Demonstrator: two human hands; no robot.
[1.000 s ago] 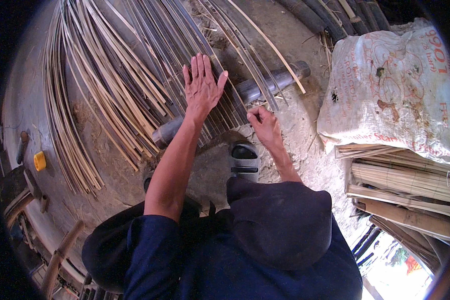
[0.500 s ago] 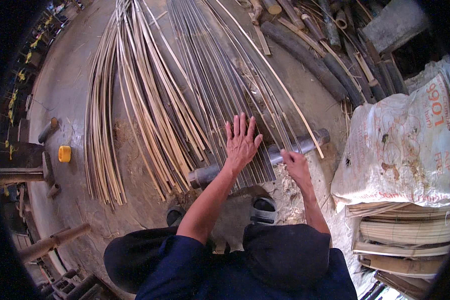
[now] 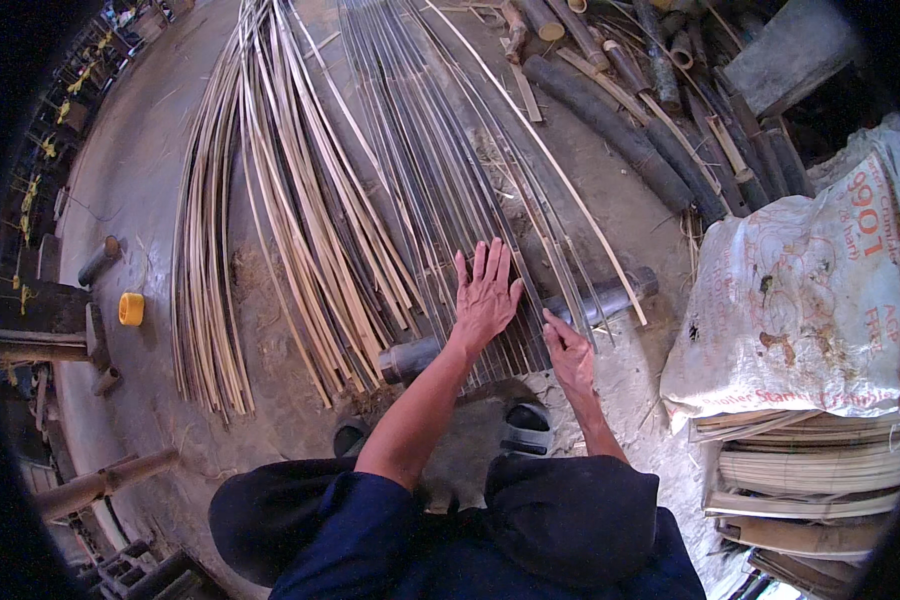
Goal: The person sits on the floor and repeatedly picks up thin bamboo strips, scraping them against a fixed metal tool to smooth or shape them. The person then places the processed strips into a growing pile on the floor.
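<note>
A row of long dark bamboo strips [image 3: 432, 190] lies side by side across a thick grey-brown pole [image 3: 622, 294] on the floor. My left hand [image 3: 486, 300] rests palm down on these strips, fingers stretched out. At the right edge of the row, my right hand [image 3: 568, 352] is closed with its fingertips pinching the near part of a bamboo strip; the fingers partly hide it. A few separate strips [image 3: 573, 270] lie over the pole just beyond that hand. Left of the row spreads a loose fan of paler bamboo strips [image 3: 300, 240].
A yellow roll of tape [image 3: 130, 308] lies on the floor to the left. Bamboo poles [image 3: 610, 135] are heaped at the far right. A white printed sack [image 3: 790, 300] sits on bundled bamboo slats [image 3: 820, 462] at right. My sandalled foot [image 3: 526, 428] is near the pole.
My right hand has moved left, up against the row, and the separate strips now lie to its right. My left hand stays flat, shifted slightly nearer.
</note>
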